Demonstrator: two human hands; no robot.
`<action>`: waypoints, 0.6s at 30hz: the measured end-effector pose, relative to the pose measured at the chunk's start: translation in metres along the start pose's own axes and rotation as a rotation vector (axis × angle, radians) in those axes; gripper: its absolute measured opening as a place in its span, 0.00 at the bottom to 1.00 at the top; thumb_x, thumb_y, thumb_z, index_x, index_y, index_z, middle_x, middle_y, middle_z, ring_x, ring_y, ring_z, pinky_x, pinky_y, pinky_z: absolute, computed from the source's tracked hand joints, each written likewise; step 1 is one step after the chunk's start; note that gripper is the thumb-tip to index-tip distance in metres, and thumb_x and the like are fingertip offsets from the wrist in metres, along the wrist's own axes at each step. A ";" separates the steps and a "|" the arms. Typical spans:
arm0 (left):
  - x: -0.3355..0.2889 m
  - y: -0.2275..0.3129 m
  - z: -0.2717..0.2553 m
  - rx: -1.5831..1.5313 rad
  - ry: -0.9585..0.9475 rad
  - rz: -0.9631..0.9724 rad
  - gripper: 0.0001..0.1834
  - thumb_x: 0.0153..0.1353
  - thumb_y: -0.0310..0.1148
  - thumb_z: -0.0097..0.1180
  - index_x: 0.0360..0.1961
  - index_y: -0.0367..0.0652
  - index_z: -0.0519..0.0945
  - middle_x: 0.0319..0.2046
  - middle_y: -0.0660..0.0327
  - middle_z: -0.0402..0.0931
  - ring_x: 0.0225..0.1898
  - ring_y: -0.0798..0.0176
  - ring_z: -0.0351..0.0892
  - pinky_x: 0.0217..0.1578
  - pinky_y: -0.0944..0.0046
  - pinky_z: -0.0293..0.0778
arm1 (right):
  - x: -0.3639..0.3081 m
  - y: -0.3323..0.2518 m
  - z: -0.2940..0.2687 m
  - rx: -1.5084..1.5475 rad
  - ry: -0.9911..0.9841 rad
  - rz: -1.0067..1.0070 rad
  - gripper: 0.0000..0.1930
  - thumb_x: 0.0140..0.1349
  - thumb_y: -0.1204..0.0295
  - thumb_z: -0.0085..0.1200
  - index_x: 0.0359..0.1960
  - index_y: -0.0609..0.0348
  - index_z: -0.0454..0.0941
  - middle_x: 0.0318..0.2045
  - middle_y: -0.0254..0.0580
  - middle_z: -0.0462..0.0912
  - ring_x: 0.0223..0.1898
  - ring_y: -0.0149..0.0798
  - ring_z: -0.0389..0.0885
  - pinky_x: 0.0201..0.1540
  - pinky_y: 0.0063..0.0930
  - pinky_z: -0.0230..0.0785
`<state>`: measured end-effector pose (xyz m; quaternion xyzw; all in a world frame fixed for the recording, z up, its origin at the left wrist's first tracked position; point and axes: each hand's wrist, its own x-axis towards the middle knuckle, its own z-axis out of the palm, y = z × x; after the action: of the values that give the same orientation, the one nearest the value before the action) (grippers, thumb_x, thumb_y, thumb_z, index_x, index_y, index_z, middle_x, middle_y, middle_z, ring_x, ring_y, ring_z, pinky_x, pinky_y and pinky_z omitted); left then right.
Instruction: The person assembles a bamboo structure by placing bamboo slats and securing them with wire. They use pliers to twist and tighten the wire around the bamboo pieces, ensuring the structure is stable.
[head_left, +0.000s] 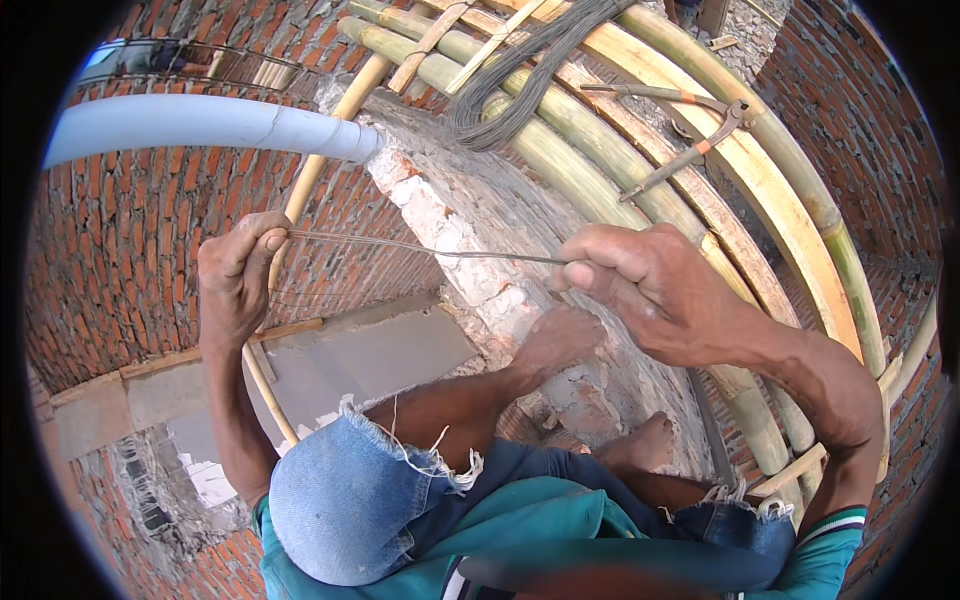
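Two hands, one length of wire between them: the left hand (238,270) pinches one end, the right hand (670,285) the other, and the wire (420,249) runs nearly straight across the gap, in front of the wall top. It is made of a few thin strands, apart near the left hand and merged toward the right; their exact number cannot be told. Another thin line shows below the left hand; whether it belongs to the same wire is unclear.

One bundle of grey wire (515,105) lies folded over the poles (560,165). One pair of pincers (735,115) rests on them too, to the right of the bundle, its two handles spread, an orange band on each. The poles are several, some round and green, some split and pale; they overlap too much for a sure count. One blue pipe (215,120) ends against the wall (460,225). Two bare feet (560,338) are set at the wall, one ahead of the other.

The left forearm stands almost upright, the wrist bent inward, thumb and forefinger closed on the wire and the other fingers curled. The right elbow is bent out to the side; its forearm slants up and leftward, back of the hand upward, thumb pointing left and pressed to the forefinger on the wire. Both hands are raised beyond the knees, at nearly the same height.
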<state>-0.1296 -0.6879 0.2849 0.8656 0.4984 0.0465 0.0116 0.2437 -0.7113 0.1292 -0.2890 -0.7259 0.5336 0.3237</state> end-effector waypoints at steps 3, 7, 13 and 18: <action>-0.044 -0.050 0.054 -0.087 -0.256 0.015 0.06 0.71 0.30 0.58 0.41 0.38 0.83 0.27 0.53 0.80 0.26 0.56 0.82 0.29 0.55 0.73 | -0.056 0.026 -0.018 -0.262 0.053 0.090 0.05 0.67 0.76 0.55 0.43 0.59 0.80 0.29 0.54 0.83 0.29 0.58 0.84 0.30 0.47 0.71; -0.091 -0.066 0.135 -0.532 -0.628 -0.186 0.12 0.76 0.36 0.53 0.43 0.40 0.84 0.35 0.54 0.85 0.37 0.53 0.85 0.42 0.53 0.79 | -0.117 0.035 0.009 -0.315 -0.052 0.189 0.12 0.57 0.82 0.56 0.43 0.58 0.80 0.27 0.54 0.82 0.29 0.60 0.83 0.30 0.48 0.73; -0.031 0.039 0.208 -0.609 -0.746 0.262 0.26 0.78 0.47 0.46 0.63 0.36 0.77 0.60 0.44 0.77 0.60 0.45 0.78 0.63 0.55 0.71 | -0.121 0.017 0.040 -0.379 -0.332 0.481 0.16 0.52 0.79 0.56 0.45 0.55 0.79 0.25 0.56 0.81 0.29 0.64 0.81 0.30 0.54 0.72; 0.035 0.175 0.238 -1.261 -0.898 -0.035 0.20 0.80 0.43 0.46 0.56 0.37 0.78 0.43 0.59 0.80 0.43 0.62 0.80 0.46 0.63 0.75 | -0.123 0.034 0.055 -0.531 0.178 0.390 0.17 0.60 0.71 0.61 0.51 0.59 0.78 0.33 0.54 0.85 0.33 0.60 0.85 0.33 0.51 0.77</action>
<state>0.0605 -0.7393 0.0623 0.6233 0.3388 -0.0344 0.7039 0.2794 -0.8288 0.0646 -0.5420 -0.7395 0.3505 0.1912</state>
